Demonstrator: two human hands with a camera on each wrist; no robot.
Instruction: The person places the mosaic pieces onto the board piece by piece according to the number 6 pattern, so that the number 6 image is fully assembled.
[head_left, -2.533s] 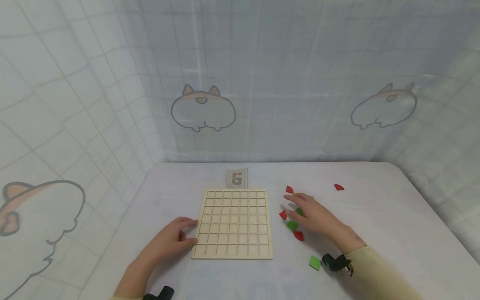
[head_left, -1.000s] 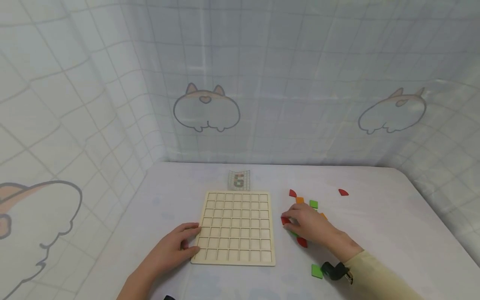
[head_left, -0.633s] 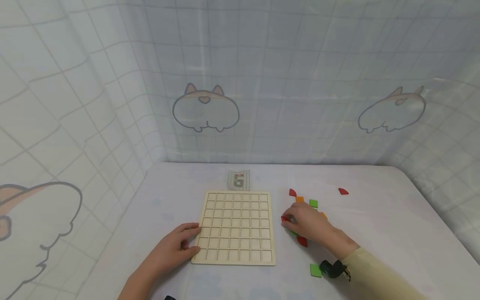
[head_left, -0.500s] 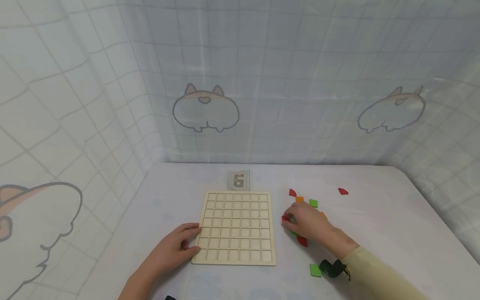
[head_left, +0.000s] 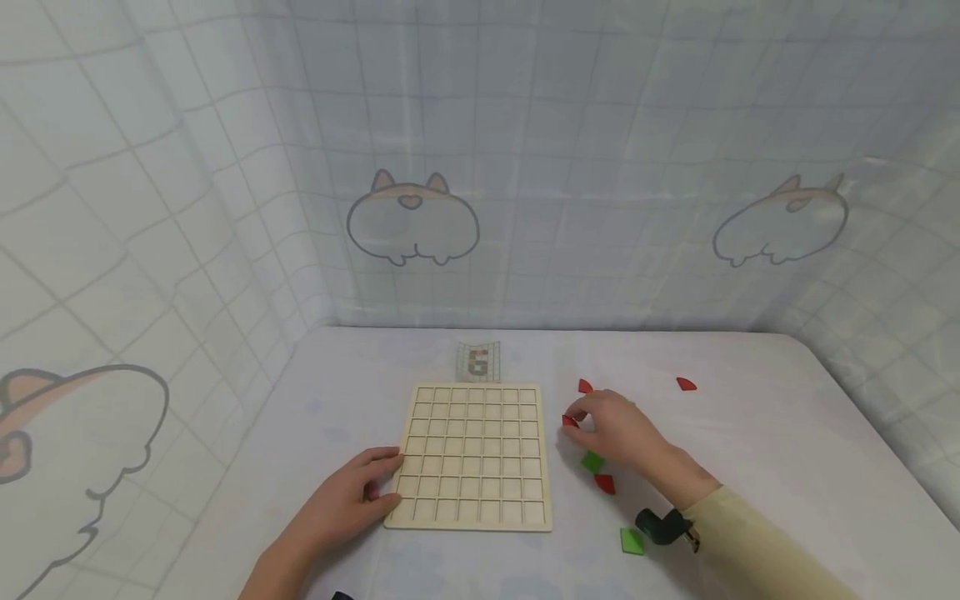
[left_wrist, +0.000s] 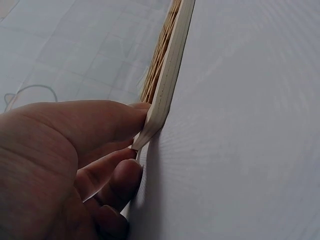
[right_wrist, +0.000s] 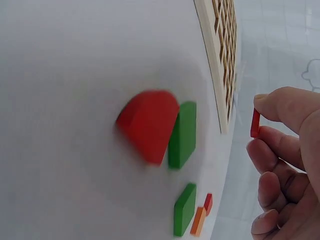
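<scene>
My left hand (head_left: 348,496) rests at the near left edge of a pale wooden grid board (head_left: 471,457), thumb and fingertips touching its side. In the left wrist view, the thumb (left_wrist: 125,117) lies against the board's rim, with other fingers bent below. Right of the board, my right hand (head_left: 618,429) pinches a small red quarter-circle tile (head_left: 569,422) between thumb and index finger. The right wrist view shows this tile (right_wrist: 255,123) edge-on, above the table. Below the right hand lie a green square tile (head_left: 592,462) and another red quarter-circle tile (head_left: 604,483).
Behind the board lies a small card (head_left: 477,362) printed with a coloured grid pattern. A loose green tile (head_left: 632,541) sits by the right wrist. Further back are red tiles, one (head_left: 686,384) far right. In the right wrist view, an orange tile (right_wrist: 198,221) shows.
My right hand came down from over the tiles with fingers spread, pinched the red quarter-circle tile and moved slightly away from me with it. My left hand stays at the board's edge.
</scene>
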